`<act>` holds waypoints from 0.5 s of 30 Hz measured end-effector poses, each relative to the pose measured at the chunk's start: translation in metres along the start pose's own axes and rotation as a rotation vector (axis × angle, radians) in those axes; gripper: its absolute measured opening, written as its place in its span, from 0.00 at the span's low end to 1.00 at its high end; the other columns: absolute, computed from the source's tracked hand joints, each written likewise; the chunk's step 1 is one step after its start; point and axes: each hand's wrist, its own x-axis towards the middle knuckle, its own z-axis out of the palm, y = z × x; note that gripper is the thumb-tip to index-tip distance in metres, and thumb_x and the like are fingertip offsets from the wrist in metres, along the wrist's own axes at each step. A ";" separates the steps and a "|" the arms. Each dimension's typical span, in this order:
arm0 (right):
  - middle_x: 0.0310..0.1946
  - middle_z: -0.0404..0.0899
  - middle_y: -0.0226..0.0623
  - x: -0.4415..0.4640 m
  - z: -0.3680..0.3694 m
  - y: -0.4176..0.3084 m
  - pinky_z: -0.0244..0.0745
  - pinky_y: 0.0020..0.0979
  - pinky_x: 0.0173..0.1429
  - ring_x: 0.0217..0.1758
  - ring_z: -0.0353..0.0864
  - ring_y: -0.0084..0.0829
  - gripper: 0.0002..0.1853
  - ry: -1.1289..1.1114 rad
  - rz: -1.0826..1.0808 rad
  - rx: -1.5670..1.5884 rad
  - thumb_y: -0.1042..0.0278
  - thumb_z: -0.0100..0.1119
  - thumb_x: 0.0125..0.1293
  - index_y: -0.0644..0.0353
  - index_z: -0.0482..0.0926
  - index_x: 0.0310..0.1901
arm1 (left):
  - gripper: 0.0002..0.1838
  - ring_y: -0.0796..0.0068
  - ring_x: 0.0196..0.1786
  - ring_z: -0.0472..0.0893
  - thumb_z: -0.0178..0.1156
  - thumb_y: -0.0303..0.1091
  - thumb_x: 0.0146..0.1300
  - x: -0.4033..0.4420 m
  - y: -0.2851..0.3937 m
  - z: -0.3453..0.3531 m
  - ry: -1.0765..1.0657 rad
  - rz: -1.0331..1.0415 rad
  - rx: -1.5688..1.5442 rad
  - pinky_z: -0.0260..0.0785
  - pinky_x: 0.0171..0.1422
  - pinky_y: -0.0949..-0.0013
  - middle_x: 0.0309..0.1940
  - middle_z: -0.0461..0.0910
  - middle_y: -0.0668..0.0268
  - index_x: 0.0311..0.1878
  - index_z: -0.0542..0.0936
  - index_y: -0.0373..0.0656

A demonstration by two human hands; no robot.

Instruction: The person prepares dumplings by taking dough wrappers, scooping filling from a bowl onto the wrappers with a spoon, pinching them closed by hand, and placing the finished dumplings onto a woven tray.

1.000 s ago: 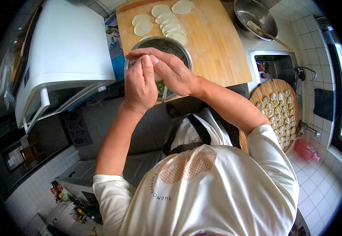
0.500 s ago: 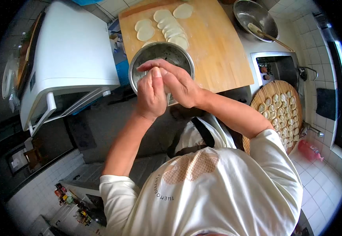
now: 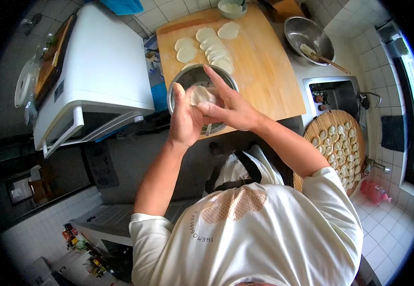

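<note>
A pale folded dumpling point(image 3: 201, 96) sits between my two hands, above a metal bowl point(image 3: 170, 99) on the front edge of the wooden board. My left hand point(image 3: 185, 122) supports it from the left with the thumb raised; its other fingers are mostly hidden. On the other side, my right hand point(image 3: 238, 108) has its thumb against the dumpling's lower edge and its index finger stretched upward. What fills the bowl is largely covered by my hands, and a thin handle point(image 3: 209, 129) shows at its near side. Round dough wrappers point(image 3: 215, 47) lie on the board behind the bowl.
The wooden board point(image 3: 269, 81) carries a small bowl point(image 3: 232, 9) at its far edge. To the right are a large metal bowl point(image 3: 307, 35) with a wooden-handled tool, a sink point(image 3: 354, 88), and a round tray point(image 3: 307, 164) of many dumplings. A white appliance point(image 3: 92, 57) stands left.
My hands, pressed together over the bowl before, have parted, and the dumpling between them now shows. My right index finger has lifted. The view has shifted slightly, revealing the small bowl.
</note>
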 end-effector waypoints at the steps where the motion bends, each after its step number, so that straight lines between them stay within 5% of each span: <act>1: 0.50 0.72 0.51 -0.001 0.001 -0.001 0.67 0.33 0.55 0.53 0.73 0.35 0.42 -0.007 -0.005 -0.004 0.55 0.56 0.63 0.61 0.40 0.69 | 0.40 0.72 0.46 0.76 0.26 0.71 0.60 0.000 -0.001 -0.001 -0.006 0.008 0.060 0.74 0.45 0.64 0.44 0.74 0.64 0.52 0.67 0.44; 5: 0.44 0.76 0.48 -0.007 0.010 -0.015 0.72 0.33 0.46 0.49 0.75 0.34 0.36 0.152 0.093 -0.169 0.66 0.61 0.58 0.59 0.52 0.65 | 0.43 0.66 0.49 0.75 0.27 0.72 0.59 -0.004 0.001 0.016 0.085 0.107 0.223 0.73 0.47 0.62 0.52 0.70 0.60 0.65 0.58 0.46; 7: 0.43 0.77 0.46 -0.006 0.013 -0.006 0.73 0.33 0.44 0.48 0.76 0.33 0.32 0.197 0.073 -0.130 0.70 0.62 0.56 0.59 0.59 0.62 | 0.43 0.61 0.52 0.73 0.28 0.72 0.59 -0.001 -0.001 0.017 0.121 0.059 -0.089 0.70 0.52 0.59 0.56 0.68 0.58 0.68 0.54 0.48; 9: 0.43 0.75 0.38 -0.006 0.010 0.010 0.70 0.24 0.39 0.36 0.74 0.24 0.26 0.262 -0.179 -0.459 0.74 0.64 0.54 0.58 0.69 0.56 | 0.43 0.59 0.55 0.71 0.29 0.71 0.60 0.001 -0.007 0.016 0.144 0.038 -0.436 0.65 0.58 0.57 0.56 0.67 0.58 0.67 0.55 0.47; 15: 0.46 0.77 0.36 -0.017 0.002 0.014 0.70 0.30 0.52 0.52 0.74 0.31 0.18 0.203 -0.252 -0.379 0.76 0.66 0.50 0.60 0.78 0.46 | 0.42 0.59 0.55 0.70 0.33 0.69 0.61 0.002 -0.017 0.010 0.159 0.050 -0.352 0.63 0.59 0.59 0.52 0.68 0.56 0.66 0.55 0.44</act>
